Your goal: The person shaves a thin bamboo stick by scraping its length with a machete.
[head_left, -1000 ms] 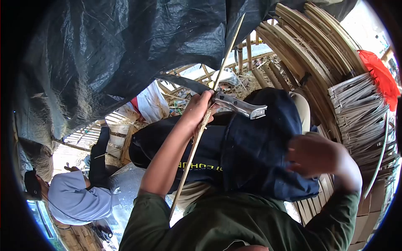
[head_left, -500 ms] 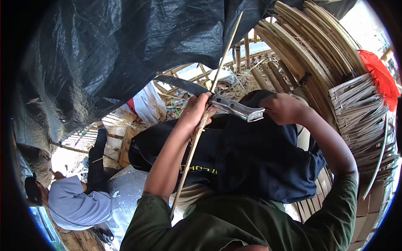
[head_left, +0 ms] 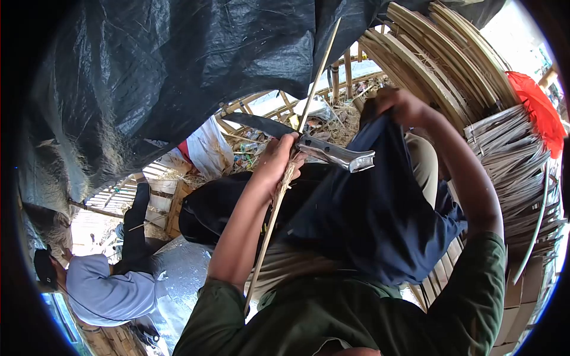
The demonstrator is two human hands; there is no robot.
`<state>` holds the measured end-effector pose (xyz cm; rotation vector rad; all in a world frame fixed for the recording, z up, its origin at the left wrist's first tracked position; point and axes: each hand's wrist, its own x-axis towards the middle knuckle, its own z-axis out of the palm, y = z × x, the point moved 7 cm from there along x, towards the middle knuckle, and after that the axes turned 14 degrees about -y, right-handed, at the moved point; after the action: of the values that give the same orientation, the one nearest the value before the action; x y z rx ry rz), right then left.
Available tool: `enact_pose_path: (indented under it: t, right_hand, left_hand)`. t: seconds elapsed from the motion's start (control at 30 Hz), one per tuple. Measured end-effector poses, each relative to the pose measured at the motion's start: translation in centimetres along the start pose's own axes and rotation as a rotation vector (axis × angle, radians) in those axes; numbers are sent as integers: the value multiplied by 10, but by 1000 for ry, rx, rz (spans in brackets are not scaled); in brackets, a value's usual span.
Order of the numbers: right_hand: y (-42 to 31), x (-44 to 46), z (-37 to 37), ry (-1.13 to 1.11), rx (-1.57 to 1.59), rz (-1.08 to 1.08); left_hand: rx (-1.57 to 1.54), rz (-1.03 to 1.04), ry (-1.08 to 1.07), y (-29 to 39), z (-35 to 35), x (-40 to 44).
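Black sheeting (head_left: 178, 71) fills the upper left, stacked slats (head_left: 427, 68) curving opposite. And the left hand (head_left: 276, 161) is closed around a long thin strip (head_left: 320, 74), a curved knife (head_left: 335, 155) crossing at its fingertips; the right hand (head_left: 404, 107), fingers curled in, grips dark cloth (head_left: 386, 196) lying over the lap.

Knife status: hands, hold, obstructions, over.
Left hand closed on knife and thin strip. Right hand gripping dark cloth. Cloth close by knife handle.
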<state>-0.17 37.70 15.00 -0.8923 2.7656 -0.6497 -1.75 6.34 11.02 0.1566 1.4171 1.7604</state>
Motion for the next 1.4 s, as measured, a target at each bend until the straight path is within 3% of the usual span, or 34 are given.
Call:
enact_pose_path:
  t: [0.1, 0.23, 0.33, 0.43, 0.47, 0.53, 0.67, 0.83, 0.93, 1.07, 1.23, 1.4]
  right_hand:
    - [38, -73, -30, 150, 84, 63]
    - [32, -148, -11, 232, 98, 215]
    - [4, -200, 6, 281, 162, 259]
    - [-44, -242, 26, 295, 362, 372]
    - [-50, -262, 37, 275, 505, 540]
    - [-71, -277, 62, 51, 416, 674]
    - [-95, -259, 69, -226, 574, 760]
    - [-120, -181, -23, 75, -82, 1154]
    - [-99, -146, -18, 511, -161, 861]
    - [-1, -154, 34, 456, -5, 822]
    - [11, -185, 33, 401, 105, 815]
    - [-33, -231, 105, 294, 233, 714]
  left_hand:
    - [-14, -18, -6, -4, -1, 4]
    - [-28, -21, -76, -7, 0, 9]
    - [-102, -30, -37, -11, -3, 7]
    - [-97, -28, -132, -11, -2, 2]
    - [-102, -25, -102, -8, -2, -1]
    - [-119, -19, -45, -3, 3, -9]
    - [-118, -29, -91, -10, 1, -6]
    - [-57, -33, -102, -6, 3, -7]
    - [-21, -23, -69, -5, 9, -9]
    - [-72, -19, -34, -7, 14, -9]
    - [-29, -44, -36, -14, 9, -5]
    - [27, -18, -9, -7, 9, -6]
